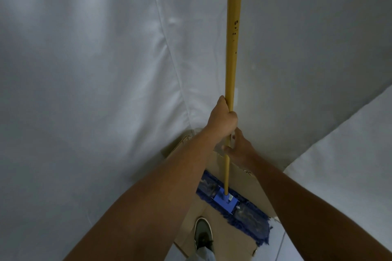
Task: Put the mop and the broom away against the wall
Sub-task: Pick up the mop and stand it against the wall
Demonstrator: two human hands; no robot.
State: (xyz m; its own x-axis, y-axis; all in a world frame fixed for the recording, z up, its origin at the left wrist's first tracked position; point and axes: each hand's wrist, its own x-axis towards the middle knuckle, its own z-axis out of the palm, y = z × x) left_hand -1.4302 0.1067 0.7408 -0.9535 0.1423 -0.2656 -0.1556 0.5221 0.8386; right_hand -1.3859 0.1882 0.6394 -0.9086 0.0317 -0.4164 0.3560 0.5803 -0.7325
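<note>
The mop stands nearly upright in front of me. Its long yellow wooden handle (233, 38) runs from the top edge down to a flat blue head (233, 205) with a fringed pad, resting on cardboard on the floor. My left hand (222, 121) is closed around the handle at mid-height. Just below it, my right hand (239, 146) has loosely spread fingers beside the handle, touching or nearly touching it. White sheeting (95, 70) hangs right behind the mop. No broom is in view.
A sheet of brown cardboard (244, 178) lies on the floor under the mop head. My shoe (203, 233) stands on it at the bottom. White cloth covers the surfaces left, ahead and right (350, 154), forming a corner.
</note>
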